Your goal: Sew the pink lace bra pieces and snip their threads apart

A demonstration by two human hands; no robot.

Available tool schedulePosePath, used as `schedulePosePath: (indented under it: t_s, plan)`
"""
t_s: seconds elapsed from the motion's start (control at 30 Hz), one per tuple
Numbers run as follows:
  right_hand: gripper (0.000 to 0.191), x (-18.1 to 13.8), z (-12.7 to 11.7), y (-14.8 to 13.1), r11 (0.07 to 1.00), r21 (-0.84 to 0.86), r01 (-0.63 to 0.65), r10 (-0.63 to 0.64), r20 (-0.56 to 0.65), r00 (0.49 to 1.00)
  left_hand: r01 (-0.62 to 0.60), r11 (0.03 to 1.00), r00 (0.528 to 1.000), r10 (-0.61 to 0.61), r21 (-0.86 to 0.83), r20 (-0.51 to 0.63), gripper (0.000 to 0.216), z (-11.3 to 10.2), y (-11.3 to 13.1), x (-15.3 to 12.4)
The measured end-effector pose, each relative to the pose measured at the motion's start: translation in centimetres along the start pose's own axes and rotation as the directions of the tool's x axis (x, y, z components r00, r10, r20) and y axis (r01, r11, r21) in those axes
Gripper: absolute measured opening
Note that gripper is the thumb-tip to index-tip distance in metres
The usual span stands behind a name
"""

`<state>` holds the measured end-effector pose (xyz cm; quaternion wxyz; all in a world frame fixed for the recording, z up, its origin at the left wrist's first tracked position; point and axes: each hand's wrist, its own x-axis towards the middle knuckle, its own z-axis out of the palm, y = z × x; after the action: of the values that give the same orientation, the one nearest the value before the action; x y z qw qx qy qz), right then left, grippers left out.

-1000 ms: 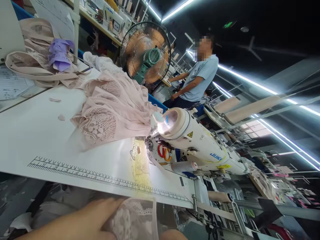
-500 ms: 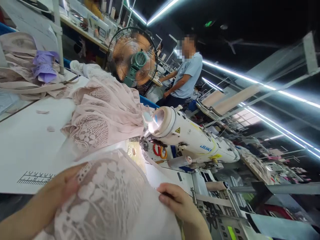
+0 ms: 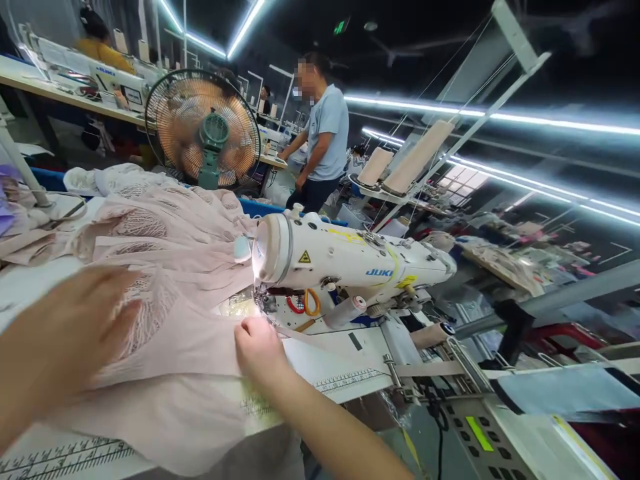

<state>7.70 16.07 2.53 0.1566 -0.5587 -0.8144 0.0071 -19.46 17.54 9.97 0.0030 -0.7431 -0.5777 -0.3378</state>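
A pale pink lace garment piece (image 3: pixel 200 343) lies spread across the sewing table in front of me. My right hand (image 3: pixel 260 350) is closed on its edge, just in front of the needle area of a white JUKI sewing machine (image 3: pixel 345 257). Over the lace at the left is my left hand (image 3: pixel 85 320), blurred by motion, its fingers stretched out and apart. Whether those fingertips touch the cloth I cannot tell. Behind the piece, more pink lace garments (image 3: pixel 175 220) are heaped beside the machine head.
Orange-handled scissors (image 3: pixel 312 302) and a thread cone (image 3: pixel 345 311) lie under the machine arm. A large fan (image 3: pixel 203 130) stands beyond the table. Farther back is a person in a light blue shirt (image 3: pixel 327 127). A control panel (image 3: pixel 477 433) sits at lower right.
The lace piece, raised before in both hands, now lies flatter on the table. My right hand has moved left and closed by the needle; my left has shifted left and up. The view has turned.
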Motion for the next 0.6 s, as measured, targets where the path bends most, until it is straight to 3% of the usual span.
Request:
schedulePosePath:
  t_s: [0.03,0.07,0.1,0.17,0.27,0.37,0.6]
  plan:
    - [0.015,-0.1,0.0,-0.3,1.0,-0.003,0.021,-0.021,0.003,1.0,-0.144,0.989,0.989,0.143,0.027,0.037,0.04,1.1,2.2,-0.6]
    - [0.016,-0.2,0.0,-0.5,0.999,0.0,0.04,-0.04,0.006,0.999,-0.289,0.957,0.947,0.291,-0.036,0.135,0.035,2.4,4.4,-1.1]
    - [0.018,-0.3,-0.1,-0.6,0.998,0.009,0.056,-0.056,0.008,0.998,-0.368,0.922,0.899,0.386,-0.119,0.207,0.035,3.9,6.2,-1.5]
    - [0.025,-0.4,-0.2,-0.5,0.995,0.038,0.089,-0.09,0.015,0.996,-0.416,0.885,0.834,0.463,-0.207,0.301,0.039,6.9,8.7,-1.9]
    - [0.039,-1.1,-0.6,0.3,0.981,0.091,0.174,-0.177,0.029,0.984,-0.433,0.888,0.771,0.453,-0.153,0.448,0.042,10.3,9.4,-1.6]
    - [0.042,-3.3,-1.3,1.5,0.959,0.145,0.243,-0.247,0.011,0.969,-0.451,0.886,0.746,0.442,-0.11,0.499,0.046,11.7,8.5,-1.1]
    - [0.038,-8.7,-1.8,3.2,0.984,0.155,0.084,-0.079,-0.037,0.996,-0.481,0.875,0.742,0.442,-0.059,0.503,0.047,13.5,8.7,0.4]
